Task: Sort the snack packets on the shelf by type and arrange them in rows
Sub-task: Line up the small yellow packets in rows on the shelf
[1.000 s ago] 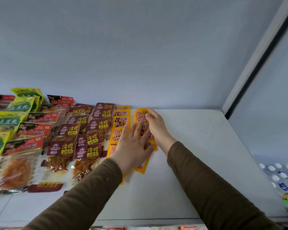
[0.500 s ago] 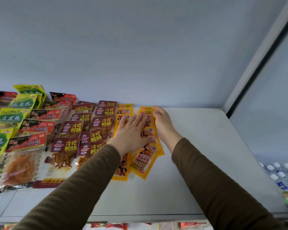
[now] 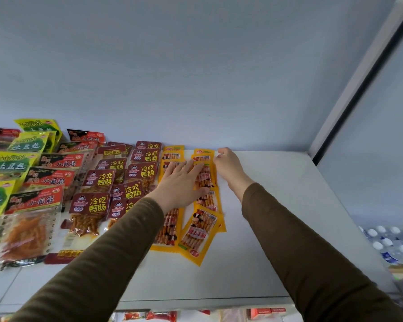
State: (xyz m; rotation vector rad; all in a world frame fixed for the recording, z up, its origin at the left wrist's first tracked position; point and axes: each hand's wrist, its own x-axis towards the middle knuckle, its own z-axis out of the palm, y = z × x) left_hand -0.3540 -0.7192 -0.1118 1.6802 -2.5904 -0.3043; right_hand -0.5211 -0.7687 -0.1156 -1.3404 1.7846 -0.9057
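Note:
Long yellow snack packets (image 3: 199, 231) lie in two rows on the white shelf (image 3: 277, 217). My left hand (image 3: 179, 184) lies flat with spread fingers across the middle of these rows. My right hand (image 3: 228, 166) sits at the right edge of the far yellow packets (image 3: 204, 156), fingers curled toward them; whether it pinches one I cannot tell. Dark red packets (image 3: 100, 180) form rows to the left. Further left lie red-and-black packets (image 3: 35, 201), and beyond them green packets (image 3: 12, 163).
The shelf's back wall (image 3: 196, 77) rises just behind the packets. A white upright post (image 3: 358, 77) bounds the shelf on the right. Bottle caps (image 3: 391, 242) show lower right. More packets (image 3: 161, 316) show on the shelf below.
Both hands slid toward the back of the shelf along the yellow packets. The nearest yellow packets, covered a second ago, now lie uncovered in front.

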